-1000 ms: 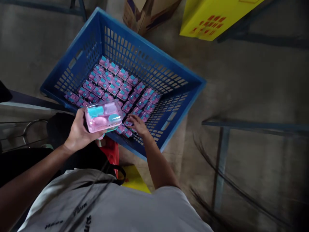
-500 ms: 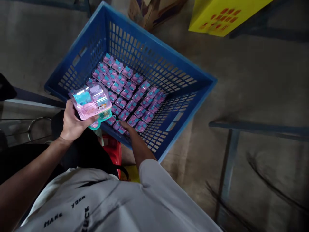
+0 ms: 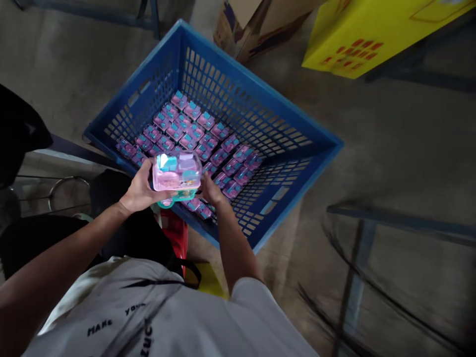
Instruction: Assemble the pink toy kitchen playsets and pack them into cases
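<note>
My left hand grips a see-through plastic box from its left side, thumb along the near edge. Pink, lilac and turquoise pieces show inside it, and a teal part sticks out under its near side. At the box's right end is my right hand, fingers curled against it and partly hidden. Both hands are over the near side of a blue crate. On the crate's floor stand rows of similar small pink and blue boxes.
Behind the crate are an open cardboard box and a yellow box with red printing. A metal frame stands at the right. Near my legs is a red stool. Someone's dark-clothed part shows at the left edge.
My left hand has brought the plastic box to the right and levelled it. My right hand has lifted from the boxes in the crate to the held box's right end.
</note>
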